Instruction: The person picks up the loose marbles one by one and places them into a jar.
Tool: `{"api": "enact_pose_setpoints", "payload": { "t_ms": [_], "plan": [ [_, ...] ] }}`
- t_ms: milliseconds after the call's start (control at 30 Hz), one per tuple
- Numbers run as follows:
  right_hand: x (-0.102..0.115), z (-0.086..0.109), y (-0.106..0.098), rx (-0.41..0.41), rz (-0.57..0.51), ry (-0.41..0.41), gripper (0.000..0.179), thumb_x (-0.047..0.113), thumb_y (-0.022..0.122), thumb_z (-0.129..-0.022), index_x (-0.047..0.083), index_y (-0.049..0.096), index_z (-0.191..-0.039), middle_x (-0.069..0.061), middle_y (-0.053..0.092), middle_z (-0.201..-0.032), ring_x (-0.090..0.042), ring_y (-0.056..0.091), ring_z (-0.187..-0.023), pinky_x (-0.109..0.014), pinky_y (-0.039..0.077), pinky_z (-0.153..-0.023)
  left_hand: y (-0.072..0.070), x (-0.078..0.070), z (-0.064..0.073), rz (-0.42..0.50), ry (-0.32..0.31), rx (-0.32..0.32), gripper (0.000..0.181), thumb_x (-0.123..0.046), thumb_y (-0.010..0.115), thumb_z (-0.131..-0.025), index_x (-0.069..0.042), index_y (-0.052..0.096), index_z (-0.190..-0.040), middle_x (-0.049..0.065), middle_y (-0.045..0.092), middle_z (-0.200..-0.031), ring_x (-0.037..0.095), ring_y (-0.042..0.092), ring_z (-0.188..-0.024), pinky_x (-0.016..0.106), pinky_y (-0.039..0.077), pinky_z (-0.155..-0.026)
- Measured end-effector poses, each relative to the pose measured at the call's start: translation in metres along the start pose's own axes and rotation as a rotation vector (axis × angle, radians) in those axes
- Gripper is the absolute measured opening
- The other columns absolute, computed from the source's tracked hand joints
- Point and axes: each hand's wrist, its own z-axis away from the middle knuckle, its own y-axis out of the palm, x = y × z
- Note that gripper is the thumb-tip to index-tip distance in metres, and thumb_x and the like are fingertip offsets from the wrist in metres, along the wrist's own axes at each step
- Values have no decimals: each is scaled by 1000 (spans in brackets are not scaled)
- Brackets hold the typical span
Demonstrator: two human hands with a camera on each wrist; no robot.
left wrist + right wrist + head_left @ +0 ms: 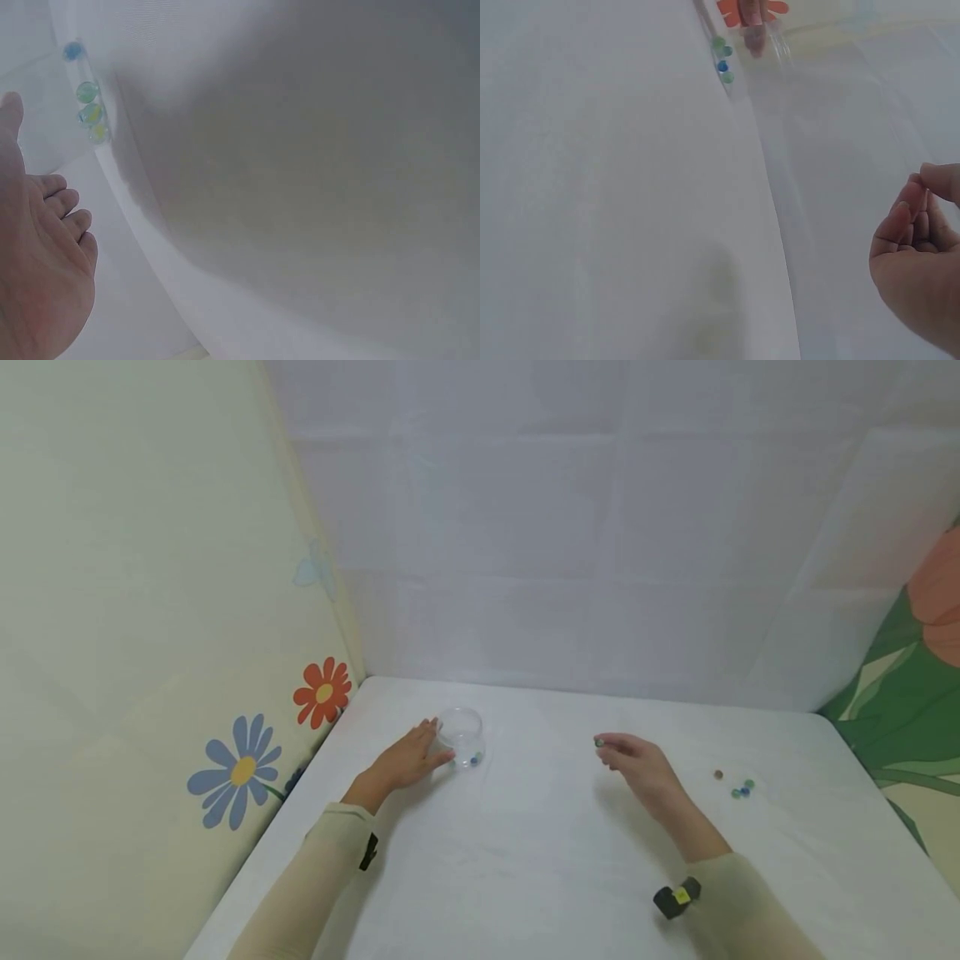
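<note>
A clear plastic cup (461, 739) stands on the white-covered table, with several glass marbles (88, 93) in blue, green and yellow lying at its bottom. Against the cup's left side rests my left hand (407, 755), its fingers and thumb spread and fairly straight. In the left wrist view the palm and fingertips show beside the cup's wall. Out over the table, to the right of the cup, my right hand (637, 768) pinches a small greenish marble (599, 742) between thumb and fingertips. The right wrist view shows the same pinch, where the fingers hide the marble.
To the right of my right hand lie a brown marble (718, 774) and a small cluster with a blue marble (745, 792) and green ones. White cloth (525, 527) hangs behind the table (510, 877). Flower-printed panels (242, 770) flank both sides.
</note>
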Motion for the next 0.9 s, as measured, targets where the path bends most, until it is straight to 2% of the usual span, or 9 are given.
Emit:
{"api": "enact_pose_setpoints", "payload": {
  "t_ms": [200, 400, 600, 900],
  "plan": [
    [1, -3, 9, 13, -4, -28, 41, 22, 65, -100, 0, 61, -134, -19, 64, -128, -30, 61, -114, -31, 53, -94, -1, 0, 0, -14, 3, -2, 94, -67, 40, -100, 0, 15, -161, 20, 16, -168, 35, 14, -155, 51, 17, -125],
    [3, -9, 19, 42, -42, -36, 40, 20, 65, -100, 0, 61, -134, -9, 68, -120, -35, 59, -115, -44, 51, -101, -1, 0, 0, -4, 1, -3, 94, -67, 40, -101, 1, 16, -161, 19, 16, -168, 36, 14, -155, 51, 17, -125],
    [9, -15, 30, 58, -75, -46, 39, 17, 65, -99, -2, 62, -133, -6, 70, -115, -26, 62, -106, -36, 54, -95, 0, 0, -1, -5, 14, -8, 94, -68, 39, -100, 1, 17, -160, 19, 16, -168, 37, 14, -155, 52, 17, -125],
    [13, -23, 49, 93, -127, -68, 40, 14, 66, -99, -7, 60, -132, -5, 70, -112, -16, 63, -98, -47, 51, -101, 1, 1, -1, -3, 10, -5, 95, -69, 39, -100, 0, 16, -161, 19, 16, -168, 37, 14, -155, 52, 17, -125]
  ]
}}
